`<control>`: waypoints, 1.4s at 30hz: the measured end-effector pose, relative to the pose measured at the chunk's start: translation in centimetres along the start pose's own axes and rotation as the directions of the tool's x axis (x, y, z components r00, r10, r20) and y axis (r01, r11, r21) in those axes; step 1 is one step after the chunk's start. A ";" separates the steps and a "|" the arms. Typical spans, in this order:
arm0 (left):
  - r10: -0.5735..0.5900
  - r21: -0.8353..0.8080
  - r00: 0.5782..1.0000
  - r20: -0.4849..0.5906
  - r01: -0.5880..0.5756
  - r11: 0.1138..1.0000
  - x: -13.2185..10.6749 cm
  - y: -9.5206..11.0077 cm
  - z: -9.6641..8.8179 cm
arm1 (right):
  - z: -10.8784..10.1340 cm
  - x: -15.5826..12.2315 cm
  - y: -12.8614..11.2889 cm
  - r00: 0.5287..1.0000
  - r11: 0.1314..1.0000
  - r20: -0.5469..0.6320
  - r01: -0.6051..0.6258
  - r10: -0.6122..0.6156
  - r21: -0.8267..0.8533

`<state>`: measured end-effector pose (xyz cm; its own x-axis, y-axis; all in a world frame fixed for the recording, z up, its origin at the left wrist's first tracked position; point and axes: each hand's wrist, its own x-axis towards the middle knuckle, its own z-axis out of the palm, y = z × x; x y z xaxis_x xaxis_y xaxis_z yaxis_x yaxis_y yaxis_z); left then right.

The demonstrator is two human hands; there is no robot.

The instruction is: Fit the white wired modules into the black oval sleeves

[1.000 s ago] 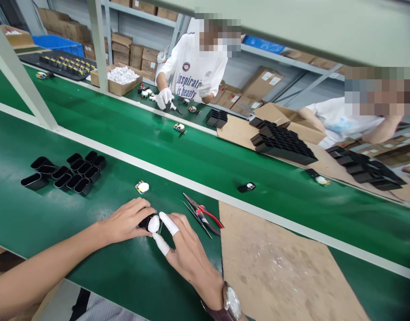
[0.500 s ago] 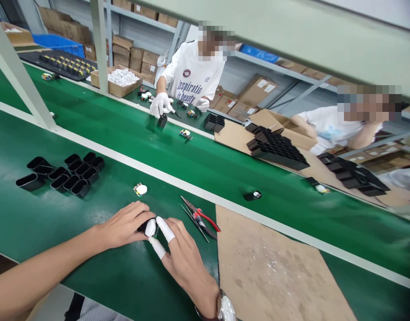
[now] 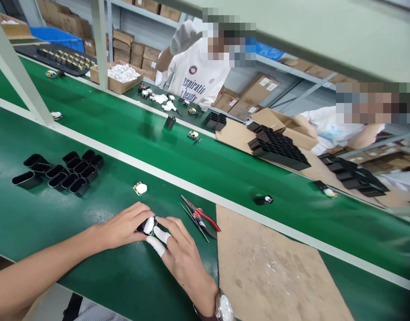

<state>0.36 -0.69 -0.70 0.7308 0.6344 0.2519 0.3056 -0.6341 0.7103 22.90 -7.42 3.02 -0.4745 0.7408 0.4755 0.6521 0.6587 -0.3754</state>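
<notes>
My left hand [image 3: 124,226] is closed around a small black plastic case [image 3: 142,226], mostly covered by the fingers. A circuit board with a white pad [image 3: 149,225] sits partly in the mouth of that case. My right hand [image 3: 184,254], with white finger cots on thumb and index finger, grips the board's green edge from the right. Just beyond them lies another circuit board [image 3: 140,188] with a white round pad. Pliers with red handles [image 3: 201,216] and tweezers [image 3: 194,223] rest to the right of my hands. Several empty black cases [image 3: 71,171] stand at the left.
A brown board [image 3: 275,267] covers the bench at right. Beyond a pale rail [image 3: 151,169] runs a green belt [image 3: 218,165] carrying a black case [image 3: 170,122], boards and a filled case [image 3: 263,199]. Two people sit opposite. A metal post [image 3: 24,71] rises at left.
My right index finger has bent lower against the board, and its pad sits slightly more tilted. Belt items have shifted right. The person opposite has released a black case and raised a gloved hand.
</notes>
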 end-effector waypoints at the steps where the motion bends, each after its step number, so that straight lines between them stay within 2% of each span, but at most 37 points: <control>1: -0.007 -0.011 1.000 0.000 0.007 1.000 0.1 0.0 -0.1 | 0.0 0.2 -0.1 1.000 1.000 0.007 -0.012 0.012 0.005; 5: -0.050 -0.059 0.999 0.011 0.051 0.997 0.4 0.2 -0.4 | 0.5 0.8 -0.1 0.999 0.999 0.028 -0.043 0.043 -0.026; 8: -0.064 -0.070 0.998 0.007 0.064 0.995 0.6 0.3 -0.5 | 0.8 1.0 0.1 0.999 0.999 -0.003 -0.039 0.039 -0.012; 12: -0.045 -0.049 0.999 0.006 0.046 0.998 0.4 0.4 -0.4 | 0.7 0.7 0.6 0.998 0.998 -0.049 -0.026 0.029 0.055; 18: 0.004 -0.033 0.998 0.057 -0.002 0.999 0.7 0.3 -0.1 | 0.2 0.1 0.6 0.998 1.000 -0.064 -0.003 0.004 0.018; 21: 0.004 -0.051 0.997 0.078 0.000 0.999 1.1 0.3 -0.5 | -1.1 0.2 0.5 0.994 0.996 -0.102 -0.026 0.035 0.087; 25: -0.049 -0.086 0.994 0.097 0.058 0.995 1.1 -0.3 -1.1 | -5.0 0.2 1.4 0.951 0.971 -0.279 -0.068 0.132 0.229; 28: -0.100 -0.118 0.993 0.065 0.107 0.987 0.8 -1.1 -1.0 | -6.4 0.3 2.5 0.933 0.971 -0.324 -0.089 0.159 0.221; 31: -0.120 -0.112 0.992 -0.042 0.114 0.987 0.4 -1.4 -0.5 | -4.8 0.6 3.0 0.959 0.971 -0.271 -0.021 0.087 0.236; 35: -0.028 -0.002 0.984 -0.178 0.029 1.000 -0.2 -1.3 -0.2 | -0.8 0.8 2.8 0.963 0.967 -0.267 0.085 -0.018 0.242; 38: 0.045 0.095 0.978 -0.204 -0.026 0.995 -0.3 -1.2 -0.3 | 1.0 0.1 2.6 0.964 0.974 -0.258 0.116 -0.063 0.195; 42: 0.108 0.149 0.976 -0.189 -0.080 0.986 -0.1 -1.3 -0.4 | 1.8 -1.2 2.9 0.969 0.987 -0.234 0.106 -0.075 0.124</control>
<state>-0.36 0.20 -1.36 0.6306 0.6346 0.4467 0.3335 -0.7413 0.5824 24.31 -6.20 -0.12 -0.3702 0.6376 0.6756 0.5198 0.7450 -0.4182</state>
